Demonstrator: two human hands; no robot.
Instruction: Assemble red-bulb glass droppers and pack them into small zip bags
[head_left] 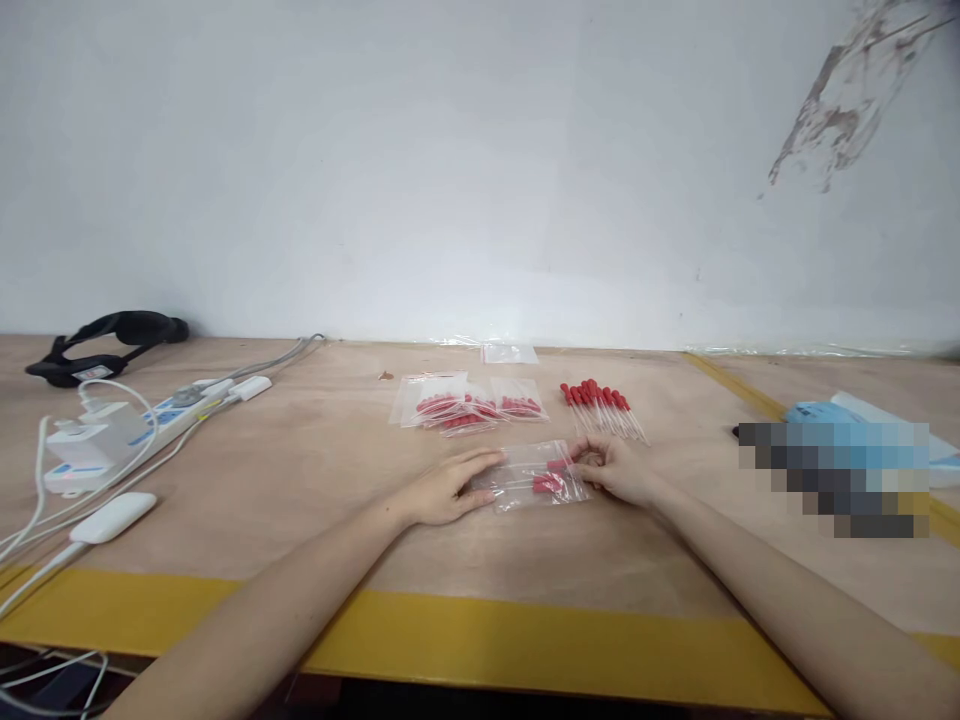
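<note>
Front edge: a yellow strip (525, 640) runs along the near side of the surface (315, 480); both forearms cross it, well clear of anything that could be knocked off.
Left hand: the left hand (450, 490) lies flat, fingers stretched out and pressing the left end of a clear bag (536, 477); it pins rather than grips.
Right hand: the right hand (615, 470) is curled at the bag's right end, fingertips closed at its mouth around red-capped droppers (551, 480); how firm the pinch is cannot be told.
Bag position: it lies flat mid-surface, between the two hands.
Risk, near: the plastic looks slick, so if the flat hand eases, the bag could slide and the droppers spill out of the open end.
Risk, droppers: the thin stems could snag on the mouth or bend if pushed at an angle.
Loose droppers: a row (604, 405) lies just beyond the right hand; a careless wrist could scatter or roll them.
Filled bags: a pile (465, 405) sits beyond the left hand, near enough to be nudged.
Far left: a power strip (112, 435) with trailing cables lies well apart.
</note>
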